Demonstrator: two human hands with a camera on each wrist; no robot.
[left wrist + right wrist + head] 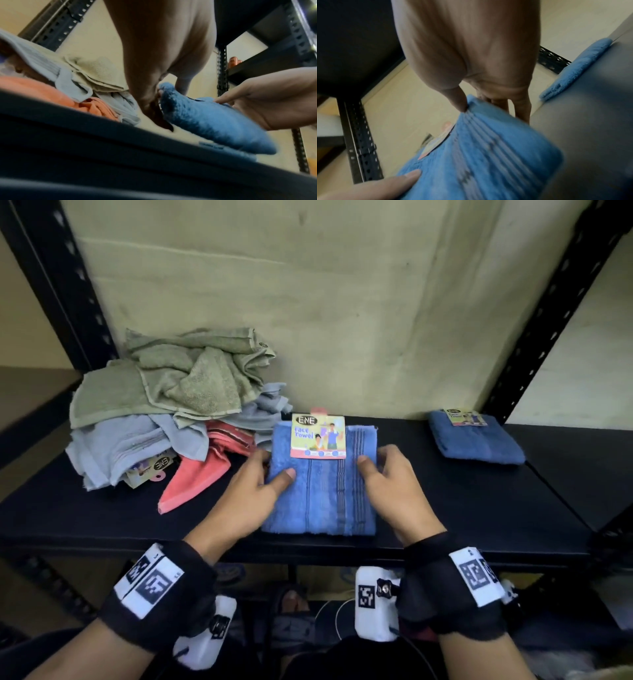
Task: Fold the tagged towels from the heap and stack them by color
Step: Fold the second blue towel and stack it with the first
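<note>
A folded bright blue towel (322, 494) with a printed card tag (318, 436) lies at the middle of the black shelf (462, 508). My left hand (274, 469) pinches its left edge, thumb on top. On the right edge my right hand (376, 458) grips the same way. In the left wrist view the blue towel (205, 119) is raised a little off the board at the left hand (158, 93). The right wrist view has the right hand (471, 104) with its thumb pressed on the striped blue towel (479, 155) and fingers behind it. A folded darker blue towel (476, 440) sits at the right.
An unfolded heap (164, 405) of green, pale blue and coral towels fills the shelf's left back. Black slotted uprights (548, 313) stand at both back corners against the wall. Bare shelf board lies between the two blue towels and along the front edge.
</note>
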